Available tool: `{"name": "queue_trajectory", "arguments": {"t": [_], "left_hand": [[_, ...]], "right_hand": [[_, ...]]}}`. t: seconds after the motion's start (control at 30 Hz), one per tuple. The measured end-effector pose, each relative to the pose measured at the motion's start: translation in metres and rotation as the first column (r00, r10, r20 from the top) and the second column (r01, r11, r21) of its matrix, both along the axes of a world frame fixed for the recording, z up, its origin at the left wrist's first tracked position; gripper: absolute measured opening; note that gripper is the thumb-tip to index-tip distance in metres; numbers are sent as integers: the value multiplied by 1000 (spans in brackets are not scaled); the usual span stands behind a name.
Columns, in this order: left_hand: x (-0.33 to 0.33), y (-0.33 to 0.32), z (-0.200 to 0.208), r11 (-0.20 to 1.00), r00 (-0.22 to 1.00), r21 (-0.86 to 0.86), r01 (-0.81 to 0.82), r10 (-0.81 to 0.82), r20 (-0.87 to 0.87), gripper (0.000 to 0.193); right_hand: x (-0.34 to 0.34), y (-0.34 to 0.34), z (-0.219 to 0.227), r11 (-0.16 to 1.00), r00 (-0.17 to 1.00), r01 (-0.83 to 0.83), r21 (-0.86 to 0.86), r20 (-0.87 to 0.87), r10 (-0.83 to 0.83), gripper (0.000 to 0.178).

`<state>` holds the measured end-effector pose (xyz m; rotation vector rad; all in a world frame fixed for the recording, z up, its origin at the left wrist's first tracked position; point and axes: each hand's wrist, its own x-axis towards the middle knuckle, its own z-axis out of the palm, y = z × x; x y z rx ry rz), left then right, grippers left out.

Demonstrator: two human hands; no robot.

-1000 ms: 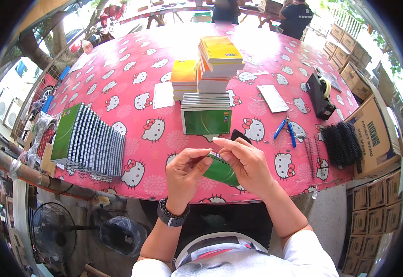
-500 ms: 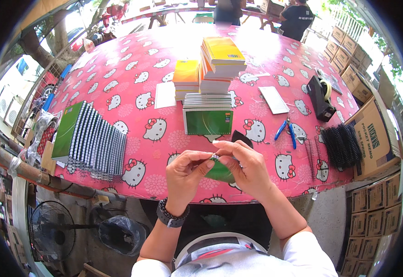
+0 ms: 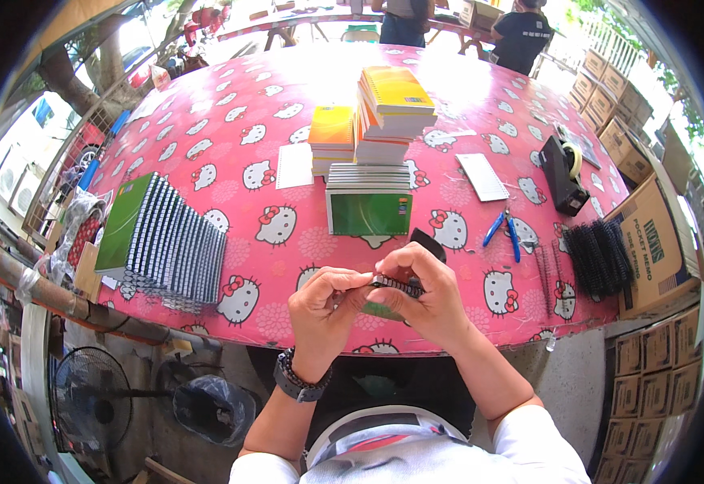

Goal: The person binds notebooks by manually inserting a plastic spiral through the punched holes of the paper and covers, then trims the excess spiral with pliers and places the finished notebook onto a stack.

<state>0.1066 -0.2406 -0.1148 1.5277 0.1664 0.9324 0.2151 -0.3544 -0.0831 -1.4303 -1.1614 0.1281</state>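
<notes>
Close to the table's near edge, a small green notebook (image 3: 383, 311) is held between my two hands, its edge with a dark spiral coil (image 3: 400, 285) turned upward. My left hand (image 3: 328, 300) pinches the left end of that edge with thumb and fingers. Toward the right end, my right hand (image 3: 421, 292) grips the notebook with thumb below and fingers curled over the coil. Fingers cover most of the notebook. Just beyond them stands a row of green notebooks (image 3: 368, 212), and a black object (image 3: 428, 244) lies behind my right fingers.
Bound notebooks (image 3: 170, 242) are stacked left; yellow-covered pads (image 3: 396, 90) are piled beyond. Rightward lie blue-handled cutters (image 3: 504, 234), a white pad (image 3: 482, 177), a tape dispenser (image 3: 562, 173), black coils (image 3: 598, 256) and a carton (image 3: 654, 242). People (image 3: 521, 36) are at the far table.
The notebook has tilted in my hands, so its coiled edge now shows. My right fingers have curled in closer over it. The whole view has shifted slightly.
</notes>
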Motion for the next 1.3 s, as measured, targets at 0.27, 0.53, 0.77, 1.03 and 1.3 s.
{"name": "queue_trajectory", "arguments": {"t": [0.27,0.53,0.77,1.03,1.3], "left_hand": [[-1,0,3,965,993,239,-110,115,-6,15],[-9,-5,4,987,997,143,-76,75,7,10],[-5,-8,-5,997,999,-63,-40,39,-21,28],[-40,-1,21,901,962,404,-155,231,-144,57],[-85,30,68,886,967,455,-84,183,-177,78]], "right_hand": [[8,0,7,998,978,-69,-2,198,68,27],[-1,4,9,999,980,-45,-5,194,46,21],[-12,2,10,995,960,79,-60,273,-60,16],[-18,13,28,999,968,-4,-48,250,16,14],[-29,43,53,946,899,-310,-96,294,325,27]]}}
